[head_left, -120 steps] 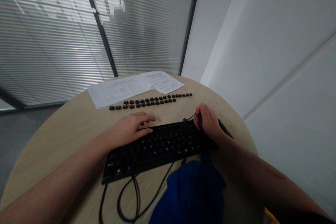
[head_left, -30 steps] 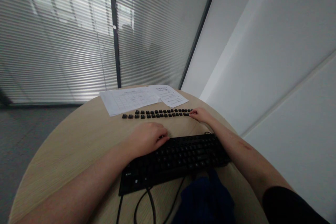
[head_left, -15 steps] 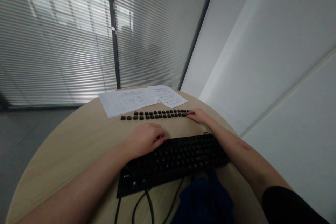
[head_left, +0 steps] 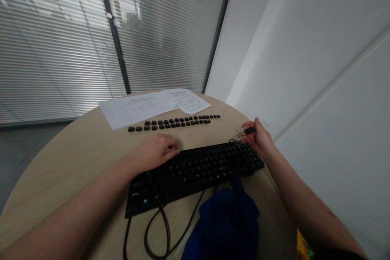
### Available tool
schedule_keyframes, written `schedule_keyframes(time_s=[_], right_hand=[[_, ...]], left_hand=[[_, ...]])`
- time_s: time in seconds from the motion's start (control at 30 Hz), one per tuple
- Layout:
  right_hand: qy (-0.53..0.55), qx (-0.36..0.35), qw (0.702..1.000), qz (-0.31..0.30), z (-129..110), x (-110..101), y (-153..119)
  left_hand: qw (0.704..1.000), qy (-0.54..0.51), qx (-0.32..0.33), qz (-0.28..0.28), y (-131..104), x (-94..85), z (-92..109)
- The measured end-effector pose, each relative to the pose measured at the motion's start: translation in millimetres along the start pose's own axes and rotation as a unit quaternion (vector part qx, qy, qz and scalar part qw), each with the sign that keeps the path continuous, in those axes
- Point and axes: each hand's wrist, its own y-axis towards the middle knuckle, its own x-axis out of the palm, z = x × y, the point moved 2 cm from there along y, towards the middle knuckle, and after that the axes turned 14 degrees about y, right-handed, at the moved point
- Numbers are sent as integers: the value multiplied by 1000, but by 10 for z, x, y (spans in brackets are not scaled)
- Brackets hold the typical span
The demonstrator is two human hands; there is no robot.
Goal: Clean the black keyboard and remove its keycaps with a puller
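Observation:
A black keyboard [head_left: 210, 166] lies at a slant on the round table. My left hand [head_left: 155, 151] rests over its upper left edge, fingers curled; the fingertips are partly hidden. Beyond the keyboard's right end, my right hand [head_left: 258, 138] is raised, its fingers closed round a keycap puller [head_left: 250, 130], a small black handle with thin wires pointing left. Behind the keyboard stand two rows of loose black keycaps [head_left: 172, 125], one wider keycap [head_left: 207, 121] at the right end of the nearer row.
Two printed paper sheets [head_left: 137, 107] lie behind the keycaps on the wooden table [head_left: 76, 146]. A black cable [head_left: 167, 227] loops in front of the keyboard beside a dark blue cloth [head_left: 227, 223]. A white wall [head_left: 319, 69] rises at the right; blinds [head_left: 61, 69] hang behind.
My right hand has left the right end of the keycap rows, moved right and lifted, now showing the keycap puller. My left hand stays at the keyboard. The view has shifted slightly.

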Motion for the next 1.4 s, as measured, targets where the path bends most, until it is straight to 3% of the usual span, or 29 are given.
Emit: schedule_keyframes(time_s=[0.13, 0.33, 0.53, 0.73, 0.83, 1.17, 1.3, 1.4], right_hand=[[18, 24, 998, -49, 87, 65, -163], [12, 43, 995, -93, 211, 208, -181], [81, 3, 996, -28, 242, 153, -97], [31, -64, 997, 28, 120, -72, -24], [14, -77, 997, 24, 102, -92, -42], [-179, -25, 980, -86, 336, 283, -240], [-218, -38, 973, -71, 363, 371, -275], [-186, -27, 981, -39, 362, 392, -277]], left_hand=[[999, -14, -12, -35, -4, 82, -56], [997, -37, -5, -64, 5, 148, -105], [995, -71, 23, -66, 2, 97, -80], [993, -82, 32, -76, 6, 81, -83], [993, -85, 23, -81, 8, 100, -100], [988, -104, -4, -113, 44, 184, -160], [988, -104, -12, -115, 31, 166, -160], [987, -107, -13, -116, 19, 161, -159]])
